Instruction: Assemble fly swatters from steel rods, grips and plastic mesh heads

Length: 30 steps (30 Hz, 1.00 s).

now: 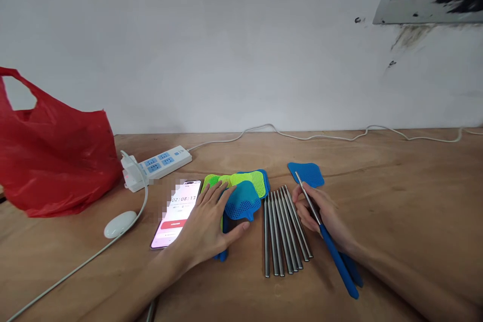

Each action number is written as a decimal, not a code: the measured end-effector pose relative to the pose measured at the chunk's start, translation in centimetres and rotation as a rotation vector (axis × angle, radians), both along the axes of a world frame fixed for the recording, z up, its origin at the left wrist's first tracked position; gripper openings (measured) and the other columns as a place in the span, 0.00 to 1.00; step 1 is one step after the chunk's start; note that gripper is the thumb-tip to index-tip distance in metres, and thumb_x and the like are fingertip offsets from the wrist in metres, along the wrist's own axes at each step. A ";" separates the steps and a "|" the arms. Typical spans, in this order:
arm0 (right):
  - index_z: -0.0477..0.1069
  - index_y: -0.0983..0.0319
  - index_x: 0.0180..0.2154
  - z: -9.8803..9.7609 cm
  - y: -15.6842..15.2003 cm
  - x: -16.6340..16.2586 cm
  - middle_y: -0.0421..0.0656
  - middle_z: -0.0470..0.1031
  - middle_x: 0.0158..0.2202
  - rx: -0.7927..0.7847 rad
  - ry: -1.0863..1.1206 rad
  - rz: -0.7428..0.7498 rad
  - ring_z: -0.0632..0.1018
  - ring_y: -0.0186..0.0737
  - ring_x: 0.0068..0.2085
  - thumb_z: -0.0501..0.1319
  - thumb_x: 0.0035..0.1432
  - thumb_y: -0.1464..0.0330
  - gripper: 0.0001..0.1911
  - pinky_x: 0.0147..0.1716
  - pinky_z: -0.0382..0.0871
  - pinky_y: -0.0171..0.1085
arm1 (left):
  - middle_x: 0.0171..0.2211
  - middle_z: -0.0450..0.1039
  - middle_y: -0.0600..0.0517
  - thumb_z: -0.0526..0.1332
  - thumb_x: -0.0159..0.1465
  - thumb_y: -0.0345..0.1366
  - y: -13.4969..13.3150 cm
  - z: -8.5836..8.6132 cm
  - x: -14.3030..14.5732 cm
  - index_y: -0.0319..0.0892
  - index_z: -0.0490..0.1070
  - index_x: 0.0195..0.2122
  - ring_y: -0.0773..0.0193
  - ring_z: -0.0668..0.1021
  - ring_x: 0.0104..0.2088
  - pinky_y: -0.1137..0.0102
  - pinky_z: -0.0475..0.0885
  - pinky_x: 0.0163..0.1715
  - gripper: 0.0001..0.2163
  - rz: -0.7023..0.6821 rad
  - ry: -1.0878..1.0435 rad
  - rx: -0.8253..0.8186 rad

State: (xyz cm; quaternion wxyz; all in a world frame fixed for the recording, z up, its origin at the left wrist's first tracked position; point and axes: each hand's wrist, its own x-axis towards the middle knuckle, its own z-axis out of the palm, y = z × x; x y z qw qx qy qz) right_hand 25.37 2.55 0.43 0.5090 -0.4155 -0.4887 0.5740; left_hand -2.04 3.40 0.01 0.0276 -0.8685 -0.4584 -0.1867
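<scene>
My left hand (209,224) lies on a pile of blue and green mesh swatter heads (245,188), its fingers curled round the upper blue head (243,201), which is lifted slightly. My right hand (320,214) is closed on a metal rod with a blue handle (332,246); the rod's thin tip points up toward a single blue swatter head (306,173) lying flat on the wooden table (396,201). Between my hands lies a row of several bare metal rods (285,226).
A phone (177,211) with a lit timer screen lies left of my left hand. Further left are a white power strip (158,163), a white mouse-like device (119,224) with a cable, and a red plastic bag (53,153). A white cable (320,136) runs along the wall.
</scene>
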 end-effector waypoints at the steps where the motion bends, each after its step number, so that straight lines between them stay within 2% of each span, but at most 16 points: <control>1: 0.67 0.61 0.31 -0.1 0.0 0.0 0.30 0.58 0.08 -0.001 0.000 0.023 0.51 0.28 0.11 0.53 0.66 0.51 0.21 0.13 0.46 0.29 | 0.63 0.65 0.36 0.58 0.65 0.57 0.1 0.0 -0.1 0.36 0.59 0.64 0.38 0.64 0.65 0.40 0.58 0.63 0.35 0.006 -0.007 -0.008; 5: 0.68 0.61 0.31 -0.4 0.0 0.2 0.31 0.58 0.08 0.004 -0.052 0.049 0.52 0.28 0.11 0.51 0.67 0.51 0.22 0.13 0.46 0.29 | 0.59 0.69 0.37 0.57 0.66 0.57 0.6 -0.1 -0.3 0.38 0.63 0.60 0.37 0.67 0.62 0.40 0.63 0.60 0.30 0.013 -0.057 -0.054; 8: 0.68 0.61 0.31 -0.6 0.2 0.3 0.30 0.58 0.08 0.003 -0.079 0.033 0.52 0.28 0.11 0.51 0.67 0.50 0.23 0.13 0.46 0.30 | 0.55 0.71 0.39 0.62 0.63 0.57 0.8 0.0 -0.4 0.41 0.64 0.57 0.39 0.72 0.57 0.43 0.69 0.55 0.30 0.008 -0.132 -0.096; 12: 0.70 0.62 0.32 -0.5 0.3 0.4 0.30 0.58 0.08 -0.017 -0.058 0.065 0.52 0.28 0.11 0.51 0.67 0.51 0.23 0.13 0.45 0.31 | 0.52 0.68 0.43 0.67 0.58 0.55 0.7 0.6 -0.3 0.45 0.62 0.56 0.44 0.74 0.51 0.50 0.74 0.46 0.30 0.001 -0.240 -0.152; 16: 0.72 0.62 0.35 0.1 0.4 0.4 0.30 0.56 0.08 -0.049 0.019 0.174 0.51 0.29 0.11 0.53 0.64 0.55 0.19 0.13 0.45 0.32 | 0.53 0.65 0.44 0.69 0.57 0.53 0.1 1.3 0.0 0.47 0.60 0.55 0.46 0.72 0.52 0.52 0.73 0.46 0.30 0.002 -0.325 -0.147; 20: 0.72 0.61 0.41 0.4 0.3 0.5 0.27 0.56 0.08 -0.096 0.043 0.317 0.49 0.29 0.10 0.58 0.62 0.57 0.15 0.12 0.43 0.32 | 0.52 0.66 0.45 0.70 0.57 0.53 -0.4 1.7 0.3 0.47 0.60 0.55 0.49 0.73 0.50 0.54 0.72 0.46 0.31 -0.004 -0.396 -0.115; 26: 0.75 0.64 0.41 1.1 -0.6 0.5 0.28 0.60 0.10 -0.105 -0.181 0.679 0.54 0.27 0.11 0.57 0.66 0.59 0.15 0.16 0.48 0.31 | 0.53 0.68 0.45 0.69 0.60 0.51 -0.8 1.3 0.4 0.47 0.59 0.58 0.47 0.72 0.53 0.51 0.70 0.50 0.30 0.046 -0.452 -0.100; 30: 0.75 0.64 0.45 1.2 -0.8 0.4 0.28 0.62 0.11 -0.073 -0.257 0.725 0.57 0.26 0.12 0.55 0.68 0.57 0.18 0.19 0.53 0.30 | 0.54 0.68 0.45 0.69 0.59 0.52 -0.9 1.0 0.5 0.49 0.60 0.57 0.47 0.72 0.53 0.52 0.71 0.50 0.30 0.029 -0.444 -0.130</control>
